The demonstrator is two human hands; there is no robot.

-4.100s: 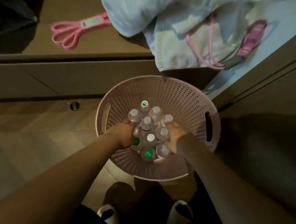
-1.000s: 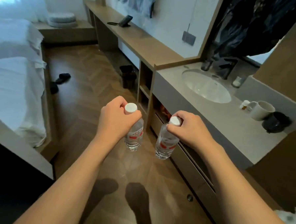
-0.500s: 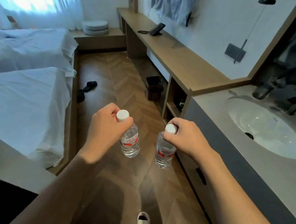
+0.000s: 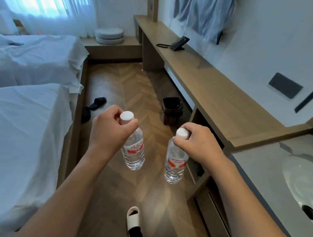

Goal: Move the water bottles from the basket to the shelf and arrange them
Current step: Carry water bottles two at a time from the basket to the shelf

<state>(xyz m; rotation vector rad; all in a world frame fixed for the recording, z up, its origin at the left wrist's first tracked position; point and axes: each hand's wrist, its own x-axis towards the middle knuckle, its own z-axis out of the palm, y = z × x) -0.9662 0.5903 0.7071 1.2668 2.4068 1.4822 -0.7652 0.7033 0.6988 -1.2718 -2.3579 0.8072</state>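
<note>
My left hand (image 4: 111, 132) grips a clear water bottle (image 4: 133, 153) by its neck, just under the white cap; the bottle hangs upright with a red and white label. My right hand (image 4: 198, 144) pinches a second water bottle (image 4: 176, 163) at the neck in the same way. Both bottles hang over the wooden floor, side by side and apart. An open shelf compartment (image 4: 204, 121) sits under the long wooden counter (image 4: 208, 88) to the right. The basket is out of view.
Two beds with white sheets (image 4: 25, 111) fill the left. A dark bin (image 4: 172, 111) stands on the floor by the counter, black slippers (image 4: 96, 102) lie near the bed. A grey vanity with a white sink (image 4: 304, 184) is at the right. My slippered foot (image 4: 133, 215) shows below.
The view went from the basket to the room. In the last second I have walked forward along the counter with both bottles held; the sink has slid to the right edge.
</note>
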